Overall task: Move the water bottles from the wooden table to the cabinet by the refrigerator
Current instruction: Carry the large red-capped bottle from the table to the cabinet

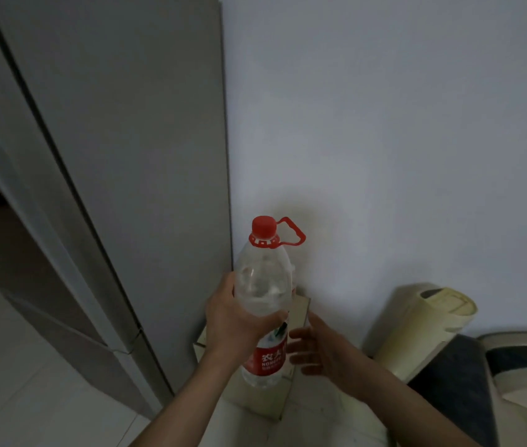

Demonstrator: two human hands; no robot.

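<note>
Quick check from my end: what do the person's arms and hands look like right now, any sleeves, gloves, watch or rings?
Both forearms come in bare from the bottom edge, with no sleeves showing. The left hand and right hand wear no gloves. No watch, bracelet or ring is visible on either wrist or on the fingers that show. The light is dim, so finer marks cannot be made out.

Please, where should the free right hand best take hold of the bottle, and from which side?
The bottle stands nearly upright, with the left hand wrapped round its clear middle from the left. The right hand, open beside it, could probably best grip the red-labelled lower body from the right; the red handle loop at the neck is also free.
</note>
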